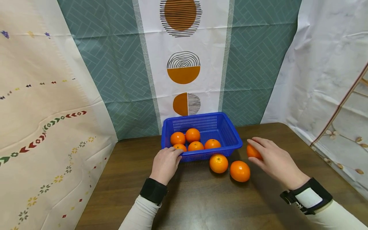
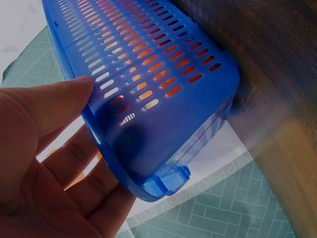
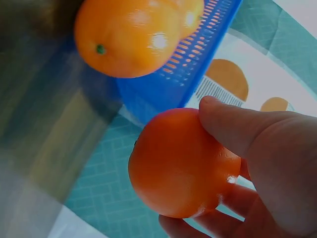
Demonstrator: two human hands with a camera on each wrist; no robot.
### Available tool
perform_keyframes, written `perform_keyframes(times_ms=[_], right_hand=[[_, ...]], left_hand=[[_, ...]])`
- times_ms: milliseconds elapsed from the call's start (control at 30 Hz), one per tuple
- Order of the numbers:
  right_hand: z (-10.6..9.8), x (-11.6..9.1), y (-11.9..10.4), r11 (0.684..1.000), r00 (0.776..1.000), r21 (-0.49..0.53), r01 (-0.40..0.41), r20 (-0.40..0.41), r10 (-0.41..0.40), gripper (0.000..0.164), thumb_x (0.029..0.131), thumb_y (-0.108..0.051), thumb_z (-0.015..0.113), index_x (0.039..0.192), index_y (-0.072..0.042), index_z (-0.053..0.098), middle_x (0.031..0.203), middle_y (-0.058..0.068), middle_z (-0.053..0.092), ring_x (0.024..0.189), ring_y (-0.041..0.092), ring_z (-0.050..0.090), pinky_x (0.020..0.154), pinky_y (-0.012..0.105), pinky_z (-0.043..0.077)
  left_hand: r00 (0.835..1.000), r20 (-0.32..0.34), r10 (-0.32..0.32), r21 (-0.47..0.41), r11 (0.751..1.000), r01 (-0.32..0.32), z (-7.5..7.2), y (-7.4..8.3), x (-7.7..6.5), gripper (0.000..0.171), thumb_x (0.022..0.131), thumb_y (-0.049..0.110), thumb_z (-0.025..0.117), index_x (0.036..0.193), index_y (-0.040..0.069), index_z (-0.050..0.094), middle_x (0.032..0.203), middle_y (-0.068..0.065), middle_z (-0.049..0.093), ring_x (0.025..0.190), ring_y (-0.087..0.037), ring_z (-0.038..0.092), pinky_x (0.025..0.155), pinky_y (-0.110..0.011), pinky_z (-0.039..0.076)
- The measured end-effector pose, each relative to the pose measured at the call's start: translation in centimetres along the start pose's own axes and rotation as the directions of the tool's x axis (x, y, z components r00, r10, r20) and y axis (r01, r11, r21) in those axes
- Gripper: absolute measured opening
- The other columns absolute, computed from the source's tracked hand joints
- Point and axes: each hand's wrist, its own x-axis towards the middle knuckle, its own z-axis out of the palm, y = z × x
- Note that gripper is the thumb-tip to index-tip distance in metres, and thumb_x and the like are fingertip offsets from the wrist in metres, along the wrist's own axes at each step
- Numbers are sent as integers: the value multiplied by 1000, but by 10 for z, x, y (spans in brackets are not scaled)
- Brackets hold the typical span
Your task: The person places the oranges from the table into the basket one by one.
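Observation:
A blue plastic basket (image 1: 230, 134) with slotted walls stands at the back of the table, several oranges (image 1: 193, 135) lying inside it. My left hand (image 1: 166, 163) grips the basket's front left rim, thumb on the outer wall and fingers over the inside, as the left wrist view shows. To the right of the basket, my right hand (image 1: 273, 159) holds an orange (image 3: 181, 163) between thumb and curled fingers. Two more oranges rest on the table: one (image 1: 218, 163) close against the basket's front wall, the other (image 1: 240, 171) between it and my right hand.
The brown wooden table (image 1: 195, 201) ends at a patterned cloth backdrop (image 1: 126, 80) behind the basket. A cream embroidered cloth (image 1: 57, 127) hangs along the left side, and a white marbled cloth (image 1: 322, 80) on the right.

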Motion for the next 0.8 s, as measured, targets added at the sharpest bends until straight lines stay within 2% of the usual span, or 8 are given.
perform_keyframes(times_ms=[433, 800], right_hand=[[-5, 38, -18, 997, 998, 34, 67, 16, -67, 65, 94, -25, 91, 149, -2, 66, 145, 25, 65, 129, 45, 63, 94, 63, 61], [-2, 70, -25, 995, 990, 18, 101, 92, -103, 65, 95, -25, 90, 152, -4, 65, 149, 24, 63, 133, 43, 63, 97, 60, 61]], left_hand=[[1000, 4, 2, 16, 1000, -2, -1, 0, 0, 24, 96, 22, 89, 119, 15, 84, 108, -7, 81, 88, -29, 72, 90, -44, 63], [1000, 11, -3, 11, 1000, 3, -2, 1, 0, 23, 97, 22, 88, 119, 15, 84, 107, -7, 81, 87, -29, 71, 89, -44, 63]])
